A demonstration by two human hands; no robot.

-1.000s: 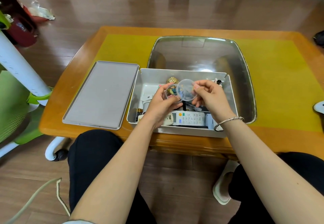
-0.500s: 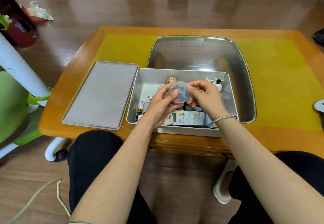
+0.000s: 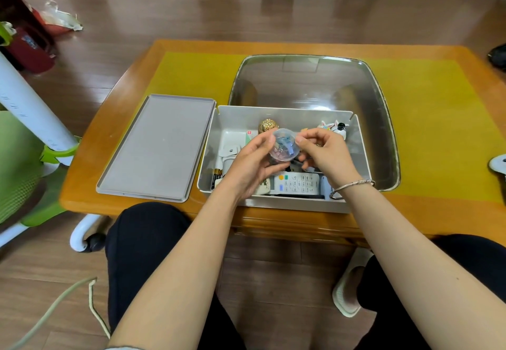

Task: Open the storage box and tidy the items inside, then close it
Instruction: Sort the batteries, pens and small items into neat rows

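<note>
Head view: both hands' fingers point(image 3: 262, 141) grip round clear plastic tub point(image 3: 283, 148).

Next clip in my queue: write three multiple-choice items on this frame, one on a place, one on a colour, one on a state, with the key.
1. Where does the box lid lie?
A. On the box
B. On the table, left of the storage box
C. On the floor

2. What colour is the table mat?
A. Yellow
B. Blue
C. White

3. What do the hands hold?
A. Nothing
B. The remote control
C. A small clear container

Key: 1 B, the lid rests flat beside the open box. 2 A, the mat is yellow. 3 C, the left hand and right hand grip the container above the box.
</note>
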